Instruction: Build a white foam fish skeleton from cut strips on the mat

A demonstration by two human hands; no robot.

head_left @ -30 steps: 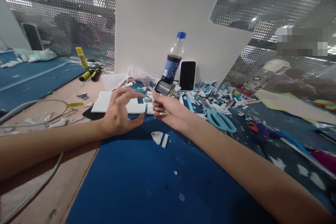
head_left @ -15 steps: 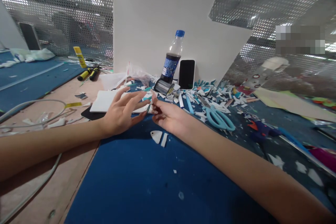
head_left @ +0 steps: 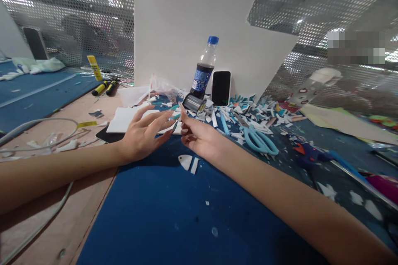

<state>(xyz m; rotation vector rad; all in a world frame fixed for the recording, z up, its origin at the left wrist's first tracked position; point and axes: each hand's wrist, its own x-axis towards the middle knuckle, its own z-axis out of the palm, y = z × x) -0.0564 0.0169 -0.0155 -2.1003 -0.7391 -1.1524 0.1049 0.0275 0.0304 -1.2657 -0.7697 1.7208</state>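
White flat rectangular board (head_left: pixel 120 121): beyond your left hand (head_left: pixel 139 140), partly hidden. Grip: left fingers fanned, right hand's (head_left: pixel 202 136) curled; any pinched piece, cannot tell. White triangular dark-dotted piece (head_left: pixel 185 162): on blue mat (head_left: pixel 155 215), nearer you. Best: wrists steady, fingertips light.

A bottle (head_left: pixel 201 75) stands beside a phone (head_left: pixel 221 87), in front of a white panel (head_left: pixel 174 16)

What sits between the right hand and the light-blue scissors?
In the head view, loose white scraps and a light-blue strip lie between the right hand and the scissors.
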